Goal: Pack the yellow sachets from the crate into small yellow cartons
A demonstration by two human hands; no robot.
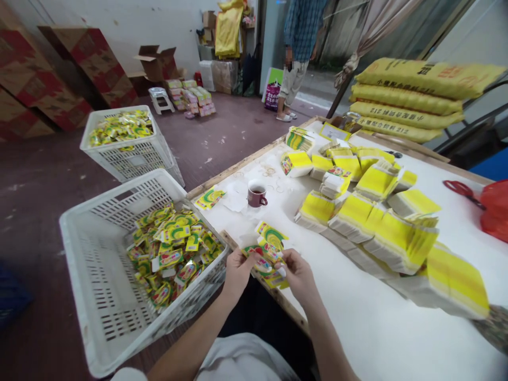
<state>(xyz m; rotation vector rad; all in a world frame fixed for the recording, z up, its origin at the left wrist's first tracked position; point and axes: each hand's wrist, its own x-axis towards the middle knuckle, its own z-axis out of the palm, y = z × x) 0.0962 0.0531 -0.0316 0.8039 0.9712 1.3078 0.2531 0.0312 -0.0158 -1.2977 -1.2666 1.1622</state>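
At the table's near-left edge, my left hand (238, 271) is closed on a yellow printed card (257, 260) with red and green artwork. My right hand (296, 271) pinches its other side, thumb and fingers together. Further similar cards (272, 235) lie under and just beyond my fingers, partly hidden by them. A dark red mug (257, 194) with dark liquid stands farther back on the white table (317, 296). Left of my hands, a white plastic crate (75, 275) holds a heap of small yellow-green packets (170, 248).
Stacked bundles of yellow cards (357, 219) cover the table's right side, near red-handled scissors (458, 186) and a red bag (496, 211). A second filled crate (130, 153) stands behind the first. Yellow sacks (413, 100), cardboard boxes (87, 63) and a standing person (301, 47) are beyond.
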